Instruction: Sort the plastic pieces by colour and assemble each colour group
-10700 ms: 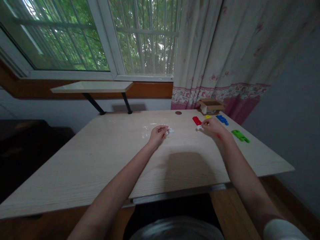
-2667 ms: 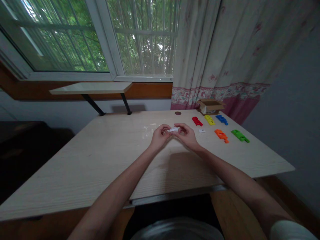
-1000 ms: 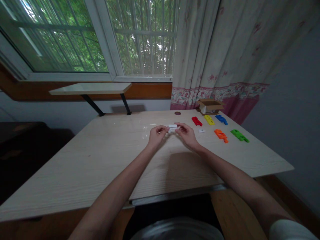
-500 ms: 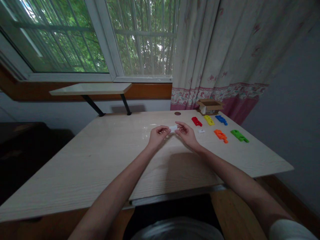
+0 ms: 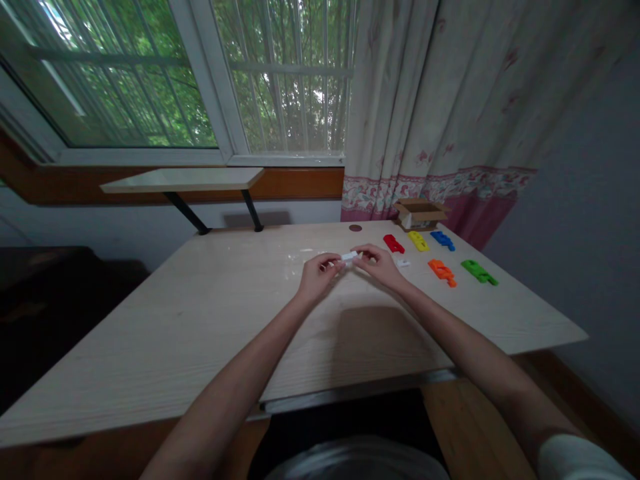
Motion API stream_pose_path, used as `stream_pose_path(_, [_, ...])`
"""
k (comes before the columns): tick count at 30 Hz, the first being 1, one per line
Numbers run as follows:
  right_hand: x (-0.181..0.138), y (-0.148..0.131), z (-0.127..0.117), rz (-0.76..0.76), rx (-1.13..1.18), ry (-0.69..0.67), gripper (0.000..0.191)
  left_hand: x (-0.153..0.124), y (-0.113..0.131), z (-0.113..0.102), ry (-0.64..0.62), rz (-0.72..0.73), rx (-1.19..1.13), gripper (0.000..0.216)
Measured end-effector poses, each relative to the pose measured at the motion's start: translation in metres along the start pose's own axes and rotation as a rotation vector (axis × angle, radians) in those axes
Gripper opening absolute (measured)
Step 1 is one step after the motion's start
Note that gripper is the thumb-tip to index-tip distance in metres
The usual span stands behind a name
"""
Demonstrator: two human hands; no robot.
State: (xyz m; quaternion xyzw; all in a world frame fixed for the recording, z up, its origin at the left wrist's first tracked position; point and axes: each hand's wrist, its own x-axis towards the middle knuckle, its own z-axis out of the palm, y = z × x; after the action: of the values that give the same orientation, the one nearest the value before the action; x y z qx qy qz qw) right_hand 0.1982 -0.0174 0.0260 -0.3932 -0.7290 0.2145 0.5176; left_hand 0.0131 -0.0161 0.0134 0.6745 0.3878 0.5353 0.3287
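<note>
My left hand (image 5: 317, 275) and my right hand (image 5: 382, 263) meet above the middle of the light wooden table (image 5: 210, 320). Between their pinched fingertips they hold a small white plastic piece (image 5: 349, 256), the left hand on its left end and the right hand on its right end. A second small white piece (image 5: 403, 263) lies on the table just right of my right hand. Beyond it lie a red piece (image 5: 393, 243), a yellow piece (image 5: 418, 241), a blue piece (image 5: 443, 240), an orange piece (image 5: 443, 271) and a green piece (image 5: 479, 271).
A small open cardboard box (image 5: 421, 213) stands at the table's far right edge, in front of the flowered curtain (image 5: 440, 100). A round dark spot (image 5: 355, 228) marks the far edge. A narrow shelf (image 5: 183, 178) juts out under the barred window (image 5: 210, 73).
Over ten seconds my right hand came from the coloured pieces to join the left on the white piece. In the last second both hands shifted slightly, still pinching it.
</note>
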Motion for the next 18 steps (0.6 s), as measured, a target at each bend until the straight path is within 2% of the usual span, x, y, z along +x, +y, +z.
stream_pose_path(4, [0.009,-0.008,-0.010,-0.145,-0.184,-0.087,0.019,-0.001,0.001,-0.001,-0.008,0.051,0.073,0.023])
stream_pose_path(9, [0.018,-0.012,-0.023,-0.250,-0.326,-0.282,0.017,-0.002,0.000,-0.001,-0.059,0.084,0.221,0.022])
stream_pose_path(11, [0.020,-0.009,-0.036,-0.214,-0.364,-0.336,0.017,-0.003,-0.003,-0.001,-0.086,0.082,0.297,0.022])
stream_pose_path(14, [0.021,0.005,-0.067,-0.077,-0.440,-0.384,0.018,-0.003,-0.009,-0.001,-0.097,0.074,0.384,0.024])
stream_pose_path(18, [0.013,0.027,-0.113,0.149,-0.609,-0.359,0.019,-0.003,-0.012,-0.002,-0.093,0.076,0.439,0.021])
